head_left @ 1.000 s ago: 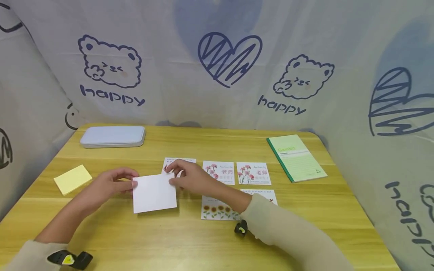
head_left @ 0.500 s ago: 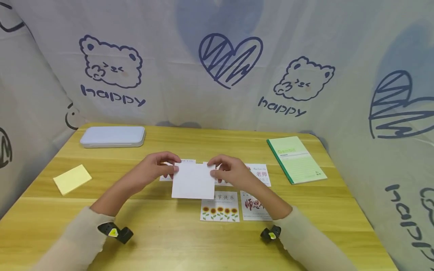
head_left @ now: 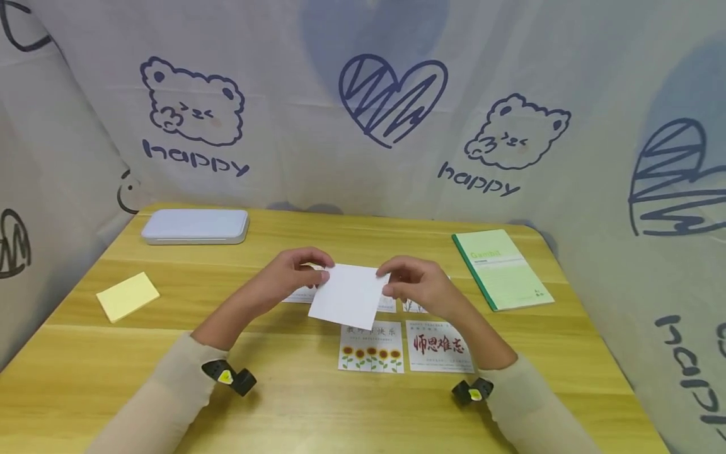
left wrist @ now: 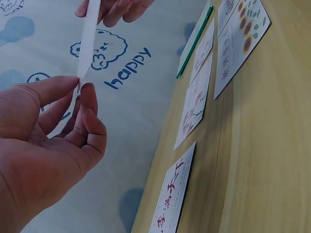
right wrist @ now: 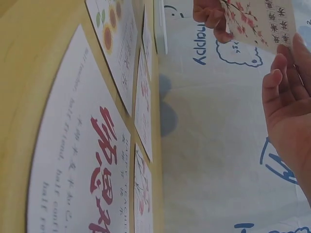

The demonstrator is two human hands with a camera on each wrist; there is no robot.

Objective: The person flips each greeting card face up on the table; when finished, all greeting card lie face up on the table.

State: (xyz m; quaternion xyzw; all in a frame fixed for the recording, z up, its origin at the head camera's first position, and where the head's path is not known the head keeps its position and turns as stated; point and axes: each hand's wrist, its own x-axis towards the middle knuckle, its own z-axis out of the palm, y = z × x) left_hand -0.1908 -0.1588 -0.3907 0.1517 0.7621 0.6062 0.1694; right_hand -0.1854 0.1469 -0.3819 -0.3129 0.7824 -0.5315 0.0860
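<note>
Between both hands, raised off the table, is a square card (head_left: 350,295) with its plain white face toward the head view. The right wrist view shows pink blossoms and black characters on the card's (right wrist: 252,24) other face. My left hand (head_left: 286,282) pinches its left edge between thumb and fingers. The opposite edge is held by my right hand (head_left: 425,287), fingers behind it. Below lie a sunflower card (head_left: 371,356) and a red-lettered card (head_left: 441,347), side by side. Behind them, a row of more cards is partly hidden by the held card and right hand.
At the back left stands a pale flat case (head_left: 195,226). A yellow sticky-note pad (head_left: 128,296) lies on the left. On the right is a green-spined notebook (head_left: 505,268). A printed curtain (head_left: 295,139) hangs behind the wooden table (head_left: 295,403).
Both hands have carried the card to the right, from the table's left-middle to above the laid-out cards. It is now tilted. The sunflower and red-lettered cards have come into fuller view.
</note>
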